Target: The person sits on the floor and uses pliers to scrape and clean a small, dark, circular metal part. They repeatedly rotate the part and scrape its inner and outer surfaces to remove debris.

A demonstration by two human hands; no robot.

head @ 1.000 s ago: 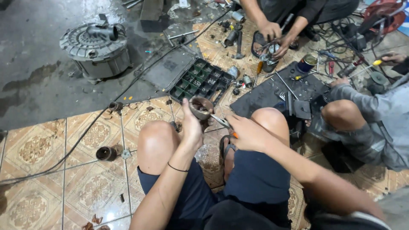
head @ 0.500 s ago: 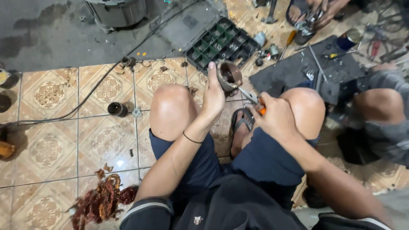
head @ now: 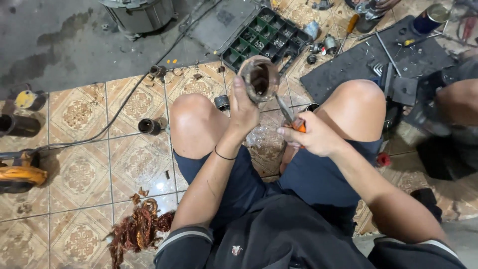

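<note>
I sit on a tiled floor with my knees up. My left hand (head: 245,110) grips a round, hollow metal motor part (head: 259,78), held up between my knees with its dark opening facing me. My right hand (head: 309,135) holds an orange-handled screwdriver (head: 289,115); its metal shaft points up toward the lower rim of the part. A thin black band circles my left wrist.
A green compartment box (head: 264,37) lies ahead by a dark mat (head: 358,62) strewn with tools. A pile of reddish copper wire (head: 137,230) sits at lower left, a yellow power tool (head: 20,174) at far left, a black cable (head: 124,104) crosses the tiles. Another person's leg (head: 458,102) is at right.
The view has tipped downward and closer. My left hand has turned the round part so its opening faces me, and the screwdriver tip has come up against its rim.
</note>
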